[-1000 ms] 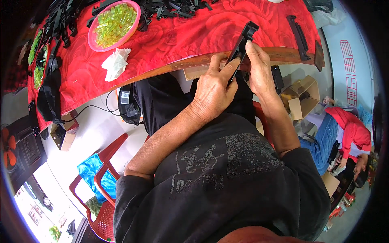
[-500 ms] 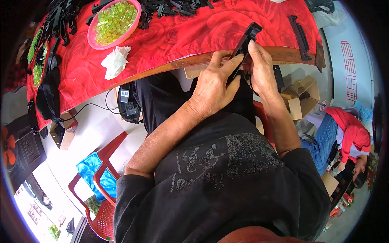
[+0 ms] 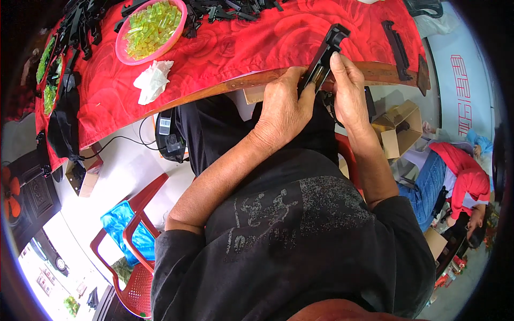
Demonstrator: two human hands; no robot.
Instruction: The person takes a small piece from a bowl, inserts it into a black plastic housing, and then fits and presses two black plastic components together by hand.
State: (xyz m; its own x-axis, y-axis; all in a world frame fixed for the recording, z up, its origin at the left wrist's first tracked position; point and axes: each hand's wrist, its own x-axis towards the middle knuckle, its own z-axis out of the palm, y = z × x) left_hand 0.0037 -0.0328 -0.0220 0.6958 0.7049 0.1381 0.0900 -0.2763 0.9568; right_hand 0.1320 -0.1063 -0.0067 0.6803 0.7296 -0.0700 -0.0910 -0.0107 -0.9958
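Note:
Both hands hold a long black plastic housing [image 3: 324, 53], shaped like a spirit level body, tilted up and to the right over the table's near edge. My left hand [image 3: 284, 104] is closed round its lower left side, with the thumb along the face that has an inner slot. Something pale or yellowish shows in that slot, too small to make out. My right hand [image 3: 349, 93] pinches the right side, its thumb and fingers near the upper part. The housing's lower end is hidden behind my left hand.
A pink bowl [image 3: 121, 49] of clear yellow-green vials stands on the red-covered table [image 3: 241, 53]. Black parts [image 3: 214, 12] lie behind it; another long black part [image 3: 395, 49] lies right. Crumpled tissue [image 3: 153, 81] is near the edge. A red chair [image 3: 140, 291] and a seated person [image 3: 465, 171] are lower down.
The housing has risen slightly and turned so its slotted face shows more. The left fingers, earlier stretched across it, are now drawn in behind it, with the thumb on its face.

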